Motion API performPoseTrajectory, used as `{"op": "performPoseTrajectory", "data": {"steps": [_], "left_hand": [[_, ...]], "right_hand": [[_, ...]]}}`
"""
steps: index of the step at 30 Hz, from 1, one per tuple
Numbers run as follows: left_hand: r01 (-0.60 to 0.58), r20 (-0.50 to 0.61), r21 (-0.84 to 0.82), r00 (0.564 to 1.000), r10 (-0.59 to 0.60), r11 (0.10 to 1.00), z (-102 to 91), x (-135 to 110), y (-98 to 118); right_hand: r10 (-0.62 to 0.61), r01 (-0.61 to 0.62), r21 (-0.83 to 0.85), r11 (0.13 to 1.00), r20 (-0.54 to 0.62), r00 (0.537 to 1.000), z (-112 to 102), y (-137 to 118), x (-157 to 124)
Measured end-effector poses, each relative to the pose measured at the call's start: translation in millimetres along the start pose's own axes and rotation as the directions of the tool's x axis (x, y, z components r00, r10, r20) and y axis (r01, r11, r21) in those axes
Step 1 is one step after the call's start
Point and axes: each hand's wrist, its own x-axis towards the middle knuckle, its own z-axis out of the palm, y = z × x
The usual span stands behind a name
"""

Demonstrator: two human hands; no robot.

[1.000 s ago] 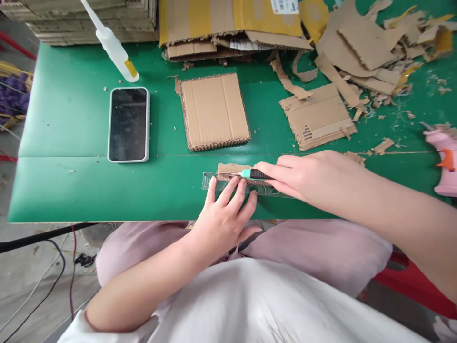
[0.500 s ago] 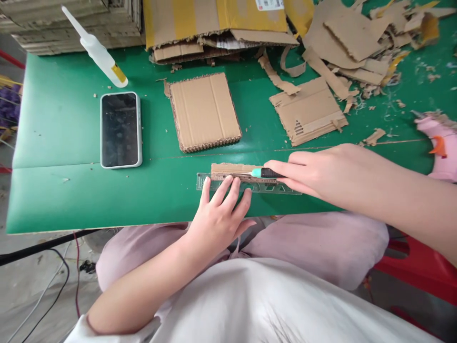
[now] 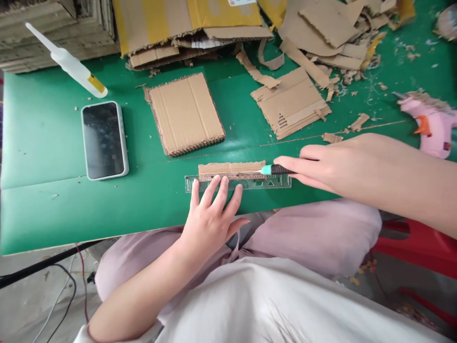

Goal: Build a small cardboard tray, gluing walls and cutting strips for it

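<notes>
A clear plastic ruler [image 3: 282,181] with cut-out shapes lies near the table's front edge, over the near side of a narrow cardboard strip [image 3: 232,167]. Spread fingers of my left hand [image 3: 210,209] press down on the ruler, their tips close to its upper edge. Closed around the black handle of a craft knife [image 3: 267,170] with a teal collar is my right hand [image 3: 332,164]. The knife lies low, its thin blade pointing left along the strip beside the ruler's edge. Exactly where the blade's tip touches is hard to make out.
On the green table [image 3: 150,209] lie a phone [image 3: 103,139], a white bottle with a long nozzle [image 3: 76,69], a square cardboard stack [image 3: 187,113], and a loose cardboard piece [image 3: 293,102]. Cardboard scraps [image 3: 328,28] spread across the back right. A pink glue gun [image 3: 428,121] rests at right.
My right hand has drawn the knife to the right along the ruler's edge. My left hand keeps its place on the ruler. The whole view has shifted and turned slightly.
</notes>
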Motion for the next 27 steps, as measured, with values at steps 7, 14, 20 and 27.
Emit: {"op": "performPoseTrajectory", "data": {"steps": [7,14,20,27], "left_hand": [[0.018,-0.007,0.034,1.000,-0.017,0.999,4.1,1.2,2.4],[0.017,-0.008,0.028,1.000,-0.017,0.999,5.4,1.2,2.3],[0.027,-0.046,0.058,0.999,-0.024,0.998,7.8,1.7,5.7],[0.031,-0.085,0.079,0.996,-0.024,0.996,10.0,1.6,6.9]], "right_hand": [[-0.001,0.008,-0.174,0.985,0.038,0.999,-3.7,-0.6,-7.9],[0.096,-0.071,0.176,0.982,-0.137,0.986,2.4,10.6,-13.8],[0.159,-0.079,0.640,0.764,-0.068,0.985,14.4,-3.7,14.6],[0.142,-0.108,0.653,0.750,0.001,0.990,21.9,-11.3,28.5]]}}
